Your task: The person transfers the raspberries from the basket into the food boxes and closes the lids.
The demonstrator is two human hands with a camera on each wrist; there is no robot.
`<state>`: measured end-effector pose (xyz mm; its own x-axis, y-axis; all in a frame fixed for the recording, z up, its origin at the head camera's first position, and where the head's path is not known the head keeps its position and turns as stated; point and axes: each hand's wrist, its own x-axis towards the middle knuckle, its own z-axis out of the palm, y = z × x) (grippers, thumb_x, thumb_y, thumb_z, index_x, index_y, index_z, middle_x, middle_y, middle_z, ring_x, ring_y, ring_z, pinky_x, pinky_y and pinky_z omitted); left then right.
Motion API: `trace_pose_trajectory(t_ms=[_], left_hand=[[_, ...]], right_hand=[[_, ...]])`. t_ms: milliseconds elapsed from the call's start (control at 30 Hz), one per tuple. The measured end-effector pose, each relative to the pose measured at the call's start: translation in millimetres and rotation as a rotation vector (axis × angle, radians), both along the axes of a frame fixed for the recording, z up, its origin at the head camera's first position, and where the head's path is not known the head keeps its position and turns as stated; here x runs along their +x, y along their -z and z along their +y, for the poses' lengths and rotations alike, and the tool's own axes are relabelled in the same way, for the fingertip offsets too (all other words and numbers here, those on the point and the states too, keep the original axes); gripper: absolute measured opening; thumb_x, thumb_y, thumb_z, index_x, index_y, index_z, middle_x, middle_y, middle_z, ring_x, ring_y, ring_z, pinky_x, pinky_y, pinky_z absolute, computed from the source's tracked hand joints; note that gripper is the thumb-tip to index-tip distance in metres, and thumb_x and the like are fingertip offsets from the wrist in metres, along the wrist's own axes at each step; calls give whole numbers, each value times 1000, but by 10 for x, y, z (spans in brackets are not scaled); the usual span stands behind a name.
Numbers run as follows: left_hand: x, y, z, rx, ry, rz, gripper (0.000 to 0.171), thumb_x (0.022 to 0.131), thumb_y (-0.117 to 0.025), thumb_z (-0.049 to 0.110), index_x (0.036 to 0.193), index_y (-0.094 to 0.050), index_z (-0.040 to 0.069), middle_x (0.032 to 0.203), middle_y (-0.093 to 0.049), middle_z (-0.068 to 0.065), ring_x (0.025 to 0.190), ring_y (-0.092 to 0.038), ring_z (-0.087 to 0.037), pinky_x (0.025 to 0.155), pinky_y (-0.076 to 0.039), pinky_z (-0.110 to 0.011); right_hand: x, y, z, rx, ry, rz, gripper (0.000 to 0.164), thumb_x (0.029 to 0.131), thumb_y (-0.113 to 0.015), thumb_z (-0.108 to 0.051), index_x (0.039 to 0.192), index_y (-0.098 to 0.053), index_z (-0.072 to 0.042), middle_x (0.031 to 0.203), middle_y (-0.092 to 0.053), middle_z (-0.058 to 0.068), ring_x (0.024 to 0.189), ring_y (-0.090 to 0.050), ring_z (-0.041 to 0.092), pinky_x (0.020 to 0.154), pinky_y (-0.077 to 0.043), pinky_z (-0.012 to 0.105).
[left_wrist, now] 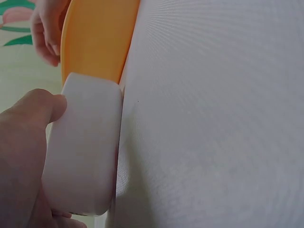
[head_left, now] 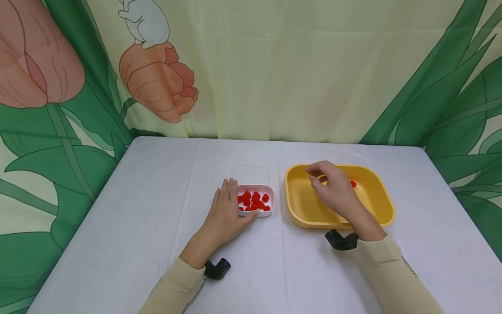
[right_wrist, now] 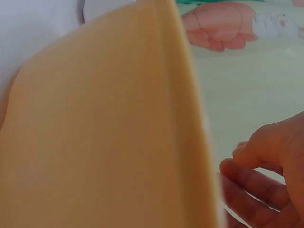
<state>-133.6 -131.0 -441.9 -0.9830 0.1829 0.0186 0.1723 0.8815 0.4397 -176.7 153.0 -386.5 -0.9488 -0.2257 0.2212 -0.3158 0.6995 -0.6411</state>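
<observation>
My left hand [head_left: 223,213] lies against the left side of a small white box [head_left: 270,213], fingers straight along it. Its thumb touches the front rim, as the left wrist view also shows. Several small red pieces [head_left: 256,197] lie inside that box. Over the yellow tray [head_left: 300,213] hovers my right hand [head_left: 335,189], its fingers bent loosely and thumb and forefinger close together. Nothing shows between those fingertips in the head or right wrist view. A red piece [head_left: 353,183] is visible in the tray beyond the right hand, which hides part of the tray floor.
Behind the white box lies a clear, thin-edged lid-like piece [head_left: 252,174]. A white cloth [head_left: 157,244] covers the table. At the table's far edge hangs a printed curtain [head_left: 274,87]. The tray stands just right of the box.
</observation>
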Motion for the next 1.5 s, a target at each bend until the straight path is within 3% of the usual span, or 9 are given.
trace_pose_trajectory(t_ms=[233, 567, 833, 1033, 1267, 1500], left_hand=[[-14, 1, -1, -14, 14, 28, 103, 86, -65, 57, 156, -18, -1, 165, -17, -19, 154, -9, -37, 124, -16, -55], [-13, -16, -12, -79, 16, 65, 101, 86, -63, 57, 156, -19, -2, 166, -12, -18, 155, -5, -35, 124, -9, -57], [-12, -15, -5, -96, 16, 74, 101, 87, -63, 57, 156, -20, -2, 166, -13, -19, 155, -7, -35, 124, -9, -57], [-11, -6, -8, -105, 12, 62, 102, 86, -62, 58, 156, -19, -2, 166, -13, -19, 155, -7, -35, 124, -10, -57], [-12, -16, -2, -97, 9, 68, 103, 85, -64, 58, 156, -20, -2, 166, -14, -19, 155, -8, -35, 124, -11, -57], [-4, -3, 1, -71, 4, 60, 102, 86, -64, 58, 156, -20, -2, 166, -15, -19, 155, -9, -35, 124, -11, -56]], right_hand=[[10, 4, 161, 40, 61, -40, 21, 97, -57, -4, 116, -63, 0, 114, -63, 14, 103, -59, 29, 91, -53, 50], [-6, 72, 371, 87, 105, -8, 23, 95, -56, -2, 116, -63, 3, 112, -65, 19, 98, -57, 30, 86, -51, 43], [-26, 126, 482, 99, 160, -53, 24, 95, -55, -5, 116, -63, 4, 112, -63, 22, 100, -55, 33, 89, -51, 50], [-34, 168, 508, 106, 199, -76, 23, 93, -57, -4, 114, -64, 4, 110, -61, 22, 98, -53, 34, 86, -48, 48], [-38, 186, 526, 117, 245, -139, 25, 94, -57, -3, 116, -62, 6, 118, -56, 25, 107, -48, 39, 99, -46, 58], [-71, 225, 543, 164, 254, -206, 29, 94, -58, -5, 120, -60, 6, 121, -53, 26, 108, -46, 40, 99, -46, 58]])
